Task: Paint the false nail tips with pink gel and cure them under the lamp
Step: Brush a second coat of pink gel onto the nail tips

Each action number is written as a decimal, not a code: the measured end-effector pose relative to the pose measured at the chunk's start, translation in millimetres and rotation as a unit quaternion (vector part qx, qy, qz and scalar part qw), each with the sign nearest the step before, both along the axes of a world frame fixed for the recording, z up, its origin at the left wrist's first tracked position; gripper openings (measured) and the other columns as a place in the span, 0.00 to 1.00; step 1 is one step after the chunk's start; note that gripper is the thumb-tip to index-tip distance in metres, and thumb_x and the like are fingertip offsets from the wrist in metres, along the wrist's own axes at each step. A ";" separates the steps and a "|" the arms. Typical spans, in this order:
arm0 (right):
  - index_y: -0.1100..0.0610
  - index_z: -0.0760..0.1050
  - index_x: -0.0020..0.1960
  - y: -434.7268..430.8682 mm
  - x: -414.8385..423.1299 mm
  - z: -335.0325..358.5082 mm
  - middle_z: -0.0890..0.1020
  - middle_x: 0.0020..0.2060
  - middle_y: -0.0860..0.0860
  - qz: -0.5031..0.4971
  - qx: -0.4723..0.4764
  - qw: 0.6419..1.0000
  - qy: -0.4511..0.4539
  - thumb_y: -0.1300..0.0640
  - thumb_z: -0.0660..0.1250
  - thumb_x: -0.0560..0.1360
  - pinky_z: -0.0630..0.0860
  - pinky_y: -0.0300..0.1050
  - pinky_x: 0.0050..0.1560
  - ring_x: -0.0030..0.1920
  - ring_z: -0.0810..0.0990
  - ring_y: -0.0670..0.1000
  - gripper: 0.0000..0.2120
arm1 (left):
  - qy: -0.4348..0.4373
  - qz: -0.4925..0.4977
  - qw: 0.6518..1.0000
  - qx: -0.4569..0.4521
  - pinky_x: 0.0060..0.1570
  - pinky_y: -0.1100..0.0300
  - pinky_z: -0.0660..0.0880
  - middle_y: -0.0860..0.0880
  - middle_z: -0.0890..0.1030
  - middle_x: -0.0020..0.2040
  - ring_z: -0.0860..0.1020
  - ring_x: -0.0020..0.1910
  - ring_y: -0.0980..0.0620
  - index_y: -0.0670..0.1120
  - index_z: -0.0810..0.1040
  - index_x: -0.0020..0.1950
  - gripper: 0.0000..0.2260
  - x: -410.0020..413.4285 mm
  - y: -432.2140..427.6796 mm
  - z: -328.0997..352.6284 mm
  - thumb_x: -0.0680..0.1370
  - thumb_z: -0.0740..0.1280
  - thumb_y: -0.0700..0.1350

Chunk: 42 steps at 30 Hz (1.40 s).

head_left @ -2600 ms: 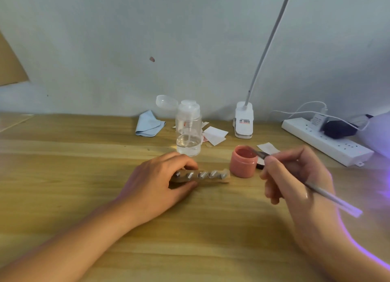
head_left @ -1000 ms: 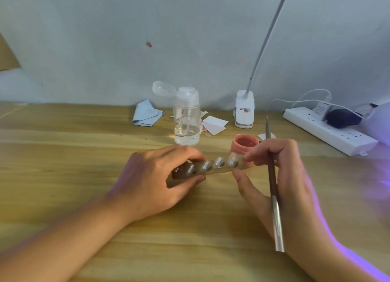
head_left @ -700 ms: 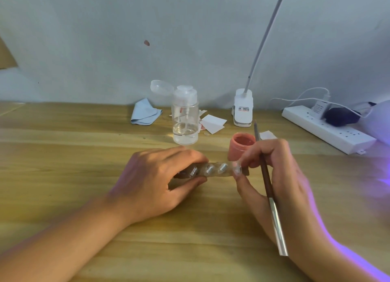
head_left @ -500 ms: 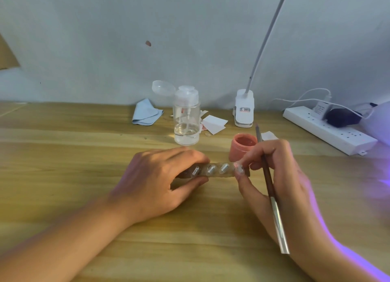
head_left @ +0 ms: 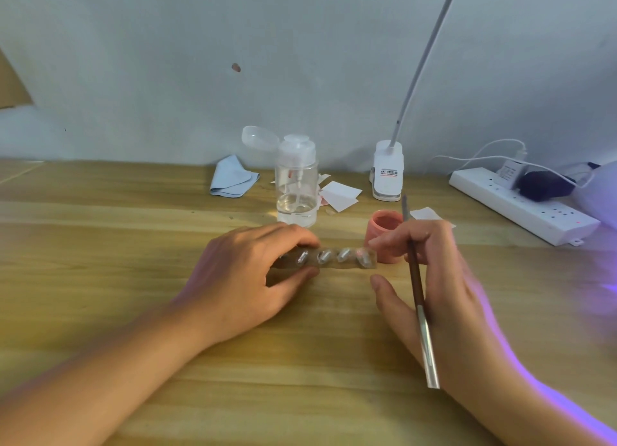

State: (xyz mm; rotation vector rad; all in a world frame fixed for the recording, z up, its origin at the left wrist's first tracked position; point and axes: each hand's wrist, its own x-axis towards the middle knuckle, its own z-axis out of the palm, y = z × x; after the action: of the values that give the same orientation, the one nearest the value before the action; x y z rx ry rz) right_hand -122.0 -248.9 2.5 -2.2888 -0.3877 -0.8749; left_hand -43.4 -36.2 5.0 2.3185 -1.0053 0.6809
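Likely a home desk (head_left: pixel 100 245) (plain wall (head_left: pixel 167 61) behind) with clip lamp (head_left: pixel 387 175), power strip (head_left: pixel 521 205), pump bottle (head_left: pixel 296 185).

Matt wood-grain table (head_left: pixel 100 245); clear glossy plastic bottle (head_left: pixel 295 185); soft blue cloth (head_left: pixel 232 178); brush (head_left: pixel 421 307) with shiny metal end; glossy tips (head_left: pixel 334 257).

The left hand (head_left: pixel 243 278) grips one end of the tip strip (head_left: pixel 334 258) just above the wooden table (head_left: pixel 100 278); 4 nail tips (head_left: pixel 324 256) show along it. The right hand (head_left: pixel 440 278) holds the brush (head_left: pixel 417 292) with its bristles pointing away, fingertips (head_left: pixel 377 245) at the strip's other end. The pink gel jar (head_left: pixel 384 226) stands just behind, and a clear pump bottle (head_left: pixel 295 185) farther back.
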 end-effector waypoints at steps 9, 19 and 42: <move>0.55 0.68 0.51 0.6 2.3 0.5 0.79 0.48 0.45 -0.012 -0.002 1.000 -0.022 0.67 0.74 0.70 0.69 0.30 0.54 0.57 0.78 0.43 0.18 | -0.035 -0.040 0.998 0.013 0.39 0.58 0.77 0.61 0.81 0.46 0.78 0.40 0.61 0.54 0.81 0.54 0.10 -4.2 -1.3 0.7 0.75 0.69 0.55; 0.53 0.68 0.50 3.2 -0.6 1.5 0.76 0.48 0.41 -0.032 -0.008 0.999 -0.006 0.66 0.72 0.67 0.65 0.25 0.52 0.52 0.72 0.42 0.18 | -0.049 -0.052 0.997 0.009 0.37 0.58 0.78 0.61 0.81 0.46 0.79 0.39 0.60 0.55 0.80 0.55 0.10 -4.1 -1.5 -1.3 0.76 0.68 0.56; 0.49 0.75 0.44 -20.5 10.3 12.5 0.83 0.36 0.46 -0.052 0.288 0.953 0.076 0.54 0.61 0.71 0.73 0.44 0.44 0.39 0.78 0.42 0.06 | -0.011 0.027 0.999 0.024 0.42 0.56 0.79 0.63 0.83 0.47 0.82 0.44 0.57 0.58 0.80 0.53 0.12 1.0 -1.2 -1.6 0.72 0.76 0.50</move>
State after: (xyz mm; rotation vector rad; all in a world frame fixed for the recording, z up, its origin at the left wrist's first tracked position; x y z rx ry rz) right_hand -111.8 -269.4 15.0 -1.8229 0.0598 -0.7359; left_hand -42.5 -37.4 3.5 2.3934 -0.9820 0.7123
